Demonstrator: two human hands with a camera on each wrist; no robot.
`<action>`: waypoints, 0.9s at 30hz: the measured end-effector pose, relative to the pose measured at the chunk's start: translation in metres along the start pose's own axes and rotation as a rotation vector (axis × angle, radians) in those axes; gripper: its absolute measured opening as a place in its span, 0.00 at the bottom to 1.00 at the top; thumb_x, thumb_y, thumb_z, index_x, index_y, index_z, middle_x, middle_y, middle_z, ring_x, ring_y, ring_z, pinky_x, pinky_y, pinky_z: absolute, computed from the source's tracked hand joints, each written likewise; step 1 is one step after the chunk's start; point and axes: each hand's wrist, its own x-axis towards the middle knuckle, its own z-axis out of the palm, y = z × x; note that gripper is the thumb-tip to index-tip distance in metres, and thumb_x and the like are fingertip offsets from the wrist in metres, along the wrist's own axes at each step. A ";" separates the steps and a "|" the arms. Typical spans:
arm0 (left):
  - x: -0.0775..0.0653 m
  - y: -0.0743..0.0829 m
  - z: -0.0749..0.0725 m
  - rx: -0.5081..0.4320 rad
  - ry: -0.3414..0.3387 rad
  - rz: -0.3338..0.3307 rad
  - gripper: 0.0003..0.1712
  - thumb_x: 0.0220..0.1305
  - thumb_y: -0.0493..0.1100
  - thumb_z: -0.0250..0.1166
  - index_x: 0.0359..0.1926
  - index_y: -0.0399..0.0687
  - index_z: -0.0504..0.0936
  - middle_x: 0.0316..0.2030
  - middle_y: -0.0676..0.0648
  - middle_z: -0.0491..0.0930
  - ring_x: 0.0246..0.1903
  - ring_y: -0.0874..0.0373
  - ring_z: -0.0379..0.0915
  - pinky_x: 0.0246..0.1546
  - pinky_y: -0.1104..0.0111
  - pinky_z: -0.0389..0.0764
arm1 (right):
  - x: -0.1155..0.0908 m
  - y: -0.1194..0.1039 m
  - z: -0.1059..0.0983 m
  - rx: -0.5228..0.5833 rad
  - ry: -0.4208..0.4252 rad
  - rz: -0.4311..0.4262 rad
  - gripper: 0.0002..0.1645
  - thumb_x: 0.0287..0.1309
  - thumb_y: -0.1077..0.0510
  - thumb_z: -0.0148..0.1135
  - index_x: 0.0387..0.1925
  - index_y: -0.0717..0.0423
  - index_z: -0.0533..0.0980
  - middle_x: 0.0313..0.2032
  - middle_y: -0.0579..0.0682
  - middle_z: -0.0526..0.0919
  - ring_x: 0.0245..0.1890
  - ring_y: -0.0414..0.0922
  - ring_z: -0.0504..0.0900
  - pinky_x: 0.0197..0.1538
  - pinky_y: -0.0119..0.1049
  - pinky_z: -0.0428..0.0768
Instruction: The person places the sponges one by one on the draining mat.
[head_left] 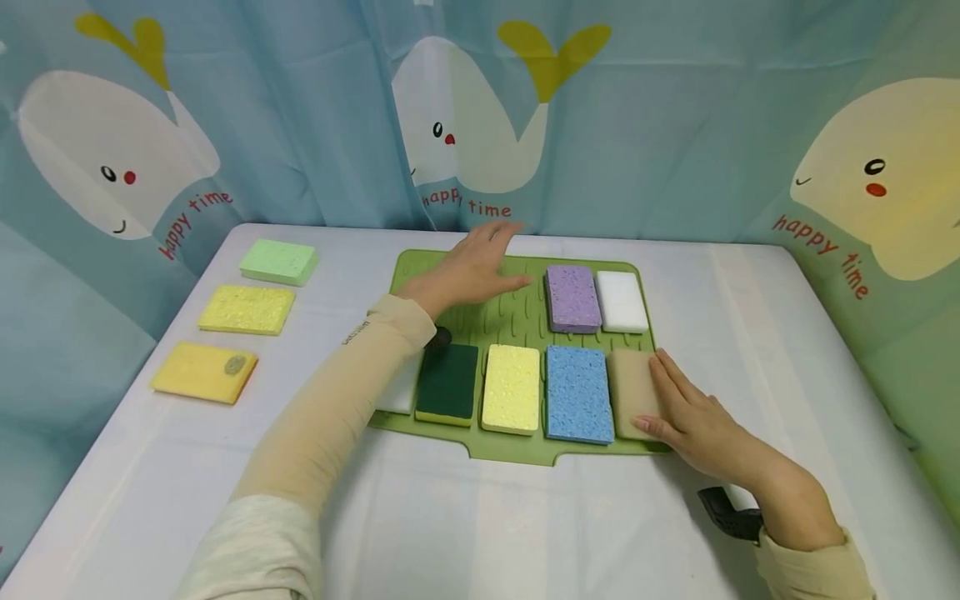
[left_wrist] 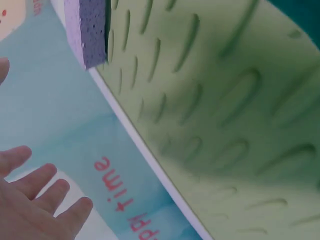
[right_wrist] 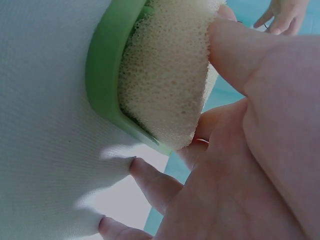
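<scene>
My left hand hovers with spread fingers over the back left of a green ridged mat, holding nothing. In the left wrist view, a purple sponge stands on the mat beyond the fingers. At the mat's front right corner, my right hand holds a beige sponge between thumb and fingers. The right wrist view shows that porous sponge inside the mat's raised rim, two other fingertips reaching down to the white cloth. Left of it lies a blue sponge.
The mat also bears a pale yellow sponge, a dark green scouring sponge, a white block partly behind my left forearm and another white block. Left on the table lie green, yellow and orange-yellow sponges. A curtain hangs behind.
</scene>
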 end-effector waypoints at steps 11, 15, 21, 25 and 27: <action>-0.030 -0.030 -0.017 -0.056 0.064 -0.051 0.46 0.69 0.61 0.58 0.78 0.53 0.48 0.78 0.44 0.47 0.78 0.46 0.41 0.75 0.50 0.54 | 0.000 0.001 0.001 0.012 -0.005 0.004 0.56 0.70 0.43 0.54 0.77 0.64 0.33 0.78 0.64 0.31 0.71 0.76 0.48 0.58 0.83 0.47; -0.040 -0.039 -0.021 -0.061 0.076 -0.081 0.46 0.70 0.60 0.58 0.79 0.52 0.48 0.78 0.43 0.45 0.78 0.45 0.40 0.75 0.49 0.54 | 0.000 0.000 0.001 0.009 -0.004 0.001 0.56 0.70 0.43 0.54 0.77 0.64 0.32 0.78 0.64 0.31 0.72 0.75 0.48 0.59 0.83 0.47; -0.057 -0.053 -0.018 -0.090 0.093 -0.105 0.46 0.71 0.59 0.57 0.79 0.49 0.46 0.78 0.42 0.45 0.78 0.46 0.39 0.76 0.50 0.51 | -0.001 -0.001 0.000 0.017 -0.011 -0.002 0.56 0.70 0.43 0.54 0.77 0.63 0.32 0.78 0.63 0.30 0.72 0.75 0.47 0.59 0.82 0.47; -0.067 -0.061 -0.018 -0.097 0.109 -0.111 0.46 0.71 0.59 0.57 0.79 0.49 0.46 0.78 0.42 0.44 0.78 0.45 0.38 0.76 0.49 0.51 | -0.001 -0.001 0.000 0.021 -0.011 0.003 0.56 0.70 0.43 0.54 0.77 0.63 0.32 0.78 0.63 0.30 0.72 0.75 0.46 0.59 0.82 0.46; -0.071 -0.064 -0.018 -0.096 0.112 -0.115 0.46 0.72 0.59 0.56 0.79 0.49 0.46 0.78 0.41 0.44 0.78 0.44 0.37 0.76 0.48 0.51 | -0.002 -0.001 0.000 0.021 -0.011 0.007 0.56 0.70 0.43 0.54 0.77 0.63 0.32 0.78 0.63 0.30 0.72 0.75 0.46 0.59 0.82 0.47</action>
